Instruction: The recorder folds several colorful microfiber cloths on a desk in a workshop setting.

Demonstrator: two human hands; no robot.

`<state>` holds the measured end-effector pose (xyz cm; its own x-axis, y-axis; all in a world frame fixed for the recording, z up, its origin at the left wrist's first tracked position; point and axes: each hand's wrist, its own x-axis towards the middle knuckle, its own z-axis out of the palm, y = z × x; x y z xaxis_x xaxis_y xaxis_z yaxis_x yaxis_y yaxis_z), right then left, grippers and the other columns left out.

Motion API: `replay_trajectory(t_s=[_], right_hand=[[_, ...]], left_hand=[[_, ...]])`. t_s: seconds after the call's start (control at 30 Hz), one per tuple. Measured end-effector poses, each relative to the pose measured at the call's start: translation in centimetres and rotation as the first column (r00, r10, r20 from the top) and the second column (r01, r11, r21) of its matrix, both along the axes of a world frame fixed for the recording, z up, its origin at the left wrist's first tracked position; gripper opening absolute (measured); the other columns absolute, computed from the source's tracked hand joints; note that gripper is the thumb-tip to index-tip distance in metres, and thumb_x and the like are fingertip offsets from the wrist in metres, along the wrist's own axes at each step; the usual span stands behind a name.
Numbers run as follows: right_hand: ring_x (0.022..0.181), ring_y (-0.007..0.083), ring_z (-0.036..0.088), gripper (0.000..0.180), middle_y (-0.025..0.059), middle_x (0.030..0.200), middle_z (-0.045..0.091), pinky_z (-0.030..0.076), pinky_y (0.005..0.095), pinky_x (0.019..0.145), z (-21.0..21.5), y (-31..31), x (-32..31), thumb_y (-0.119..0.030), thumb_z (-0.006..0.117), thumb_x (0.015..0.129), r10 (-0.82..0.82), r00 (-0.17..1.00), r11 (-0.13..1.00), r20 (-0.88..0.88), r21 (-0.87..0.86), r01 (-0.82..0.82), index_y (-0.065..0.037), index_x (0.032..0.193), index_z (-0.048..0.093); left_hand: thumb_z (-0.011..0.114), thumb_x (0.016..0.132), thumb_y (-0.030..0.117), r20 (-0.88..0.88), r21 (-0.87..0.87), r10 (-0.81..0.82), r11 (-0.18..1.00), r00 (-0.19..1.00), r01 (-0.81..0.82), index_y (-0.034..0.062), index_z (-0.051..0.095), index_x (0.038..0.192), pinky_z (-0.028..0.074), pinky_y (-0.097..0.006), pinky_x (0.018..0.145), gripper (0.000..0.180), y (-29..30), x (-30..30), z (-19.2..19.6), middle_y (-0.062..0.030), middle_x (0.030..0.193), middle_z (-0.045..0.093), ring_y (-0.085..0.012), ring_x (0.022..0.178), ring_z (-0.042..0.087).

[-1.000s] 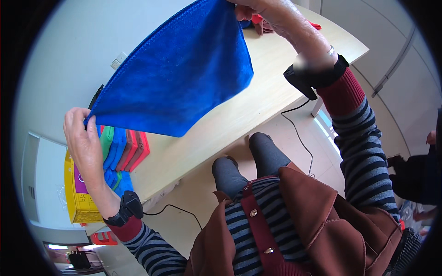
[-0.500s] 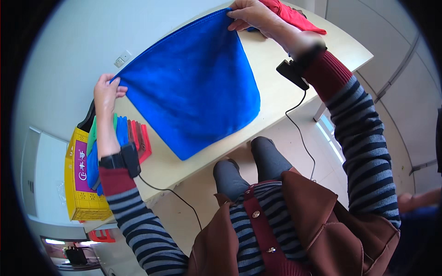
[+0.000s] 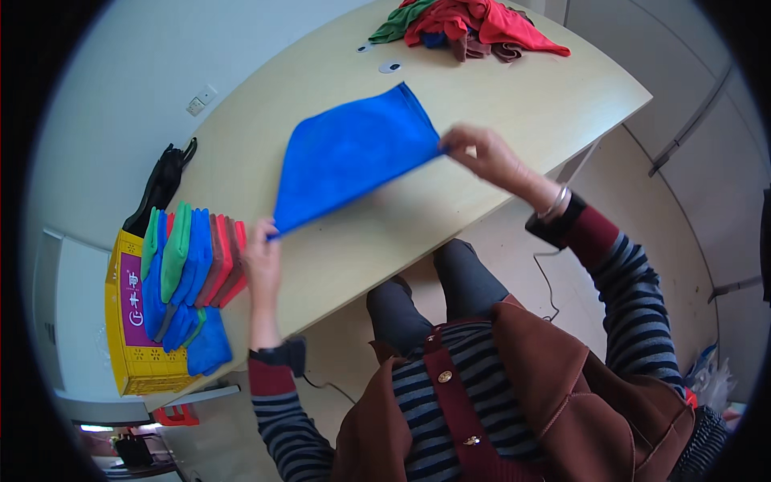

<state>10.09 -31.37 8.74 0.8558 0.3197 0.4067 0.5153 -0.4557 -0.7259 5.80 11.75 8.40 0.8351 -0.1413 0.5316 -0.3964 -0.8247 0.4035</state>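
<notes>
A blue cloth (image 3: pixel 353 153) with a stitched edge stretches between my two hands, partly on the table and smaller in outline than a full sheet, so it looks doubled over. My left hand (image 3: pixel 263 261) pinches its near left corner. At the near right corner my right hand (image 3: pixel 488 159) grips it between thumb and fingers. Its near edge runs taut from one hand to the other, slightly raised above the tabletop. The cloth's far part is a little blurred.
Left of my left hand, a yellow box (image 3: pixel 152 357) holds folded green, blue, red and brown cloths (image 3: pixel 193 257). Behind it is a black strapped item (image 3: pixel 165 181). A heap of red, green and brown cloths (image 3: pixel 466 24) lies at the pale table's (image 3: pixel 562 96) far side.
Both hands have come down and nearer to me with the blue cloth. It was held up full-size by its top corners; now it lies lower and covers less area.
</notes>
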Motion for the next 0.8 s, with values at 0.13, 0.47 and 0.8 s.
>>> replay_trajectory(t_s=[0.13, 0.47, 0.8], right_hand=[[0.087, 0.0256, 0.065, 0.011, 0.0094, 0.093, 0.065, 0.053, 0.0345, 0.077, -6.2, 0.3, -3.1, -0.003, 0.061, 0.084, 0.069, 0.986, 0.992, 0.150, -0.115, -0.052, -0.004, 0.094, 0.059], [0.092, 0.0295, 0.061, 0.010, 0.0104, 0.098, 0.063, 0.052, 0.0374, 0.081, -6.8, -0.9, -4.7, -0.005, 0.062, 0.081, 0.035, 0.961, 0.960, 0.274, -0.278, 0.044, -0.005, 0.090, 0.057], [0.093, 0.0271, 0.058, 0.014, 0.0098, 0.091, 0.058, 0.048, 0.0393, 0.080, -6.7, 4.3, -8.4, -0.005, 0.060, 0.072, 0.289, 0.922, 0.897, 0.259, -0.409, -0.167, -0.006, 0.085, 0.055]], left_hand=[[0.057, 0.078, -0.007, -0.136, 0.108, 0.053, 0.993, 0.989, -0.039, 0.0027, 0.056, 0.092, 0.049, -0.039, 0.083, 0.018, -1.0, -4.9, -6.0, -0.0167, 0.108, 0.062, -0.0360, 0.097, 0.061], [0.058, 0.075, -0.008, -0.062, 0.126, 0.067, 0.990, 0.996, -0.058, 0.0018, 0.056, 0.090, 0.048, -0.040, 0.084, 0.018, -4.0, -9.7, -5.8, -0.0157, 0.104, 0.063, -0.0358, 0.096, 0.060], [0.056, 0.079, -0.002, 0.025, 0.326, 0.232, 0.918, 0.972, -0.227, 0.0027, 0.058, 0.098, 0.047, -0.044, 0.078, 0.020, 2.1, -1.7, -5.8, -0.0200, 0.096, 0.060, -0.0385, 0.092, 0.058]])
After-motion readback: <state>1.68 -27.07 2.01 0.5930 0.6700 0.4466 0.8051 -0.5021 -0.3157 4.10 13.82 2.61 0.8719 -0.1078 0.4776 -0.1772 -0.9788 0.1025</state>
